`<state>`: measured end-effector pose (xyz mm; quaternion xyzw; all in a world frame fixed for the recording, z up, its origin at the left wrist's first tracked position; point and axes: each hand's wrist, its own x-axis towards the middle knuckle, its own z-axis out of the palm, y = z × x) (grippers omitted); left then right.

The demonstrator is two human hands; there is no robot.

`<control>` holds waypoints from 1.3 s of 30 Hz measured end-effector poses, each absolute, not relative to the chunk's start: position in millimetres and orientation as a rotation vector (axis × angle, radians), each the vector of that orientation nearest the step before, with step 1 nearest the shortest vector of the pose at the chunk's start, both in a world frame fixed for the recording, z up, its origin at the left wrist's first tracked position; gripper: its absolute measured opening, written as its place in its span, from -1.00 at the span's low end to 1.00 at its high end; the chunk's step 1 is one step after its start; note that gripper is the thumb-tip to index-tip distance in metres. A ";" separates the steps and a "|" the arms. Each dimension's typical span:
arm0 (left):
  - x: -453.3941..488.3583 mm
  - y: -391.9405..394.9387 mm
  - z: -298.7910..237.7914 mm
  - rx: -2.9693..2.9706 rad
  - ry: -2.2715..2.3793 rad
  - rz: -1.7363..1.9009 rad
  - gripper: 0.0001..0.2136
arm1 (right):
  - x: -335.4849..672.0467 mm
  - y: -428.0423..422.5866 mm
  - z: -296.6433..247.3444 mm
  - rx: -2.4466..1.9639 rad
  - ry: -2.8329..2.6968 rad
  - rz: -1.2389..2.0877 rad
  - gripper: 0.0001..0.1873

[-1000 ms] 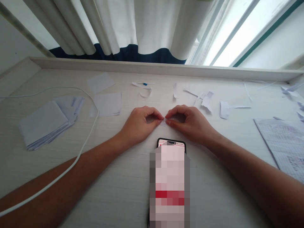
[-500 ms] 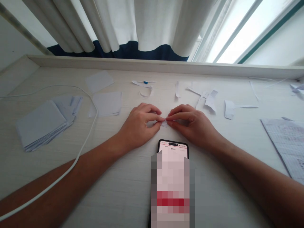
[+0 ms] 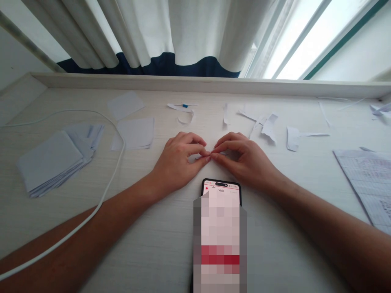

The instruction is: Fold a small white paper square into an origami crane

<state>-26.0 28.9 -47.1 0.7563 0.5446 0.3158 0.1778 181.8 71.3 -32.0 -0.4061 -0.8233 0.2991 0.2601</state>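
In the middle of the table my left hand (image 3: 179,160) and my right hand (image 3: 244,156) meet at the fingertips. Each has its thumb and forefinger closed in a pinch, the other fingers curved. Between them is a small piece of paper (image 3: 224,154), mostly hidden by the fingers; only thin white bits show behind the thumbs. Just in front of the hands lies a phone (image 3: 220,191) with its screen lit and largely blurred out.
To the left lie a stack of paper cards (image 3: 50,162) and a smaller pile (image 3: 136,133). A white cable (image 3: 114,171) crosses my left forearm. Torn paper strips (image 3: 269,128) are scattered at the back, near a small blue item (image 3: 185,106). Written sheets (image 3: 366,175) lie at right.
My thumbs have come up to the forefingers and the fingertips now press closer together, covering more of the small paper. The whole view has shifted slightly.
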 end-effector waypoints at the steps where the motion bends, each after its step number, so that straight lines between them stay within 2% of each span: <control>1: -25.5 29.0 -47.2 2.124 1.548 0.896 -0.88 | 180.8 71.3 -31.6 -1.127 -2.215 0.811 -0.92; 16: -24.4 30.0 -42.9 2.064 1.604 0.836 -0.89 | 182.4 75.9 -35.4 -1.095 -2.263 0.798 -0.92; 23: -24.8 30.3 -46.0 2.084 1.613 0.860 -0.87 | 188.2 78.7 -36.1 -1.073 -2.165 0.915 -0.87; 31: -24.6 27.9 -44.6 2.192 1.609 0.815 -0.88 | 183.1 76.8 -41.9 -1.005 -2.292 0.705 -0.87; 39: -30.0 29.4 -48.0 2.148 1.489 0.934 -0.90 | 189.9 74.4 -41.5 -0.987 -2.287 0.720 -0.79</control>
